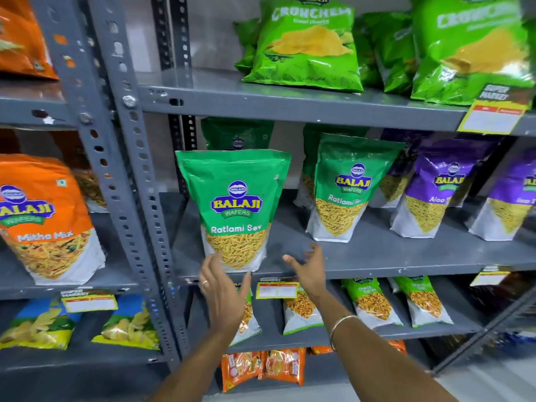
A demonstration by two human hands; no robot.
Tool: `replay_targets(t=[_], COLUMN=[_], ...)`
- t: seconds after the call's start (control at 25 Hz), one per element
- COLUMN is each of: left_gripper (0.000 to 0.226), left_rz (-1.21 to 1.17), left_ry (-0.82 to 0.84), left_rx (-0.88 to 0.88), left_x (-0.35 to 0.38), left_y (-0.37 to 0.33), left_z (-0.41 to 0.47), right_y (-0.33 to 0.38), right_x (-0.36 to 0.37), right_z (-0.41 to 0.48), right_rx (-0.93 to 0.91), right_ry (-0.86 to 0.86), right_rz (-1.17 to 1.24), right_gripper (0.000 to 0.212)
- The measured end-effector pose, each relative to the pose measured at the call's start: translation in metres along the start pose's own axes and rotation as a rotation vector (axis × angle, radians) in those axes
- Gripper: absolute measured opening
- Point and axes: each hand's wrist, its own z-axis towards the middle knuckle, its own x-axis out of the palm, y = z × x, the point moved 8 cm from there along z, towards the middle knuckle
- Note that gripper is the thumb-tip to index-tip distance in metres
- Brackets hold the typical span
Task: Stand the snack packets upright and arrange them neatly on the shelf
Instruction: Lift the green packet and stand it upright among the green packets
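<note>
On the grey middle shelf (377, 256): 4 green Ratlami Sev packets (236, 210), 2 in front and 2 behind them, and 2 purple Aloo Sev packets (435, 192) to their right. Above it, at least 4 green Crunchem bags (307, 44).

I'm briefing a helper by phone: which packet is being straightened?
On the grey middle shelf, find the green Ratlami Sev packet at the left end, beside the upright post. Unlike its twin to the right, it stands at the front edge, above both open hands.
</note>
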Motion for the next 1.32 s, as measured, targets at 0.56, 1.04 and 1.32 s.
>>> replay_targets(t=[0.56, 1.04, 1.32], left_gripper=[0.077, 0.047, 0.048], left_rz=[-0.397, -0.226, -0.174], left_ry=[0.434, 0.245, 0.274], left_rx=[-0.424, -0.405, -0.394], left_x=[0.256, 0.212, 0.197], left_y=[-0.101, -0.110, -0.113], left_z=[0.041, -0.007, -0.020], right_y=[-0.035, -0.034, -0.033], right_x=[-0.133, -0.149, -0.159], right_z=[0.177, 0.132, 0.108], right_rx=[-0.034, -0.124, -0.163], right_ry=[0.232, 0.336, 0.299], right_rz=[0.062, 0.059, 0.028], right_gripper=[0.085, 0.046, 0.043])
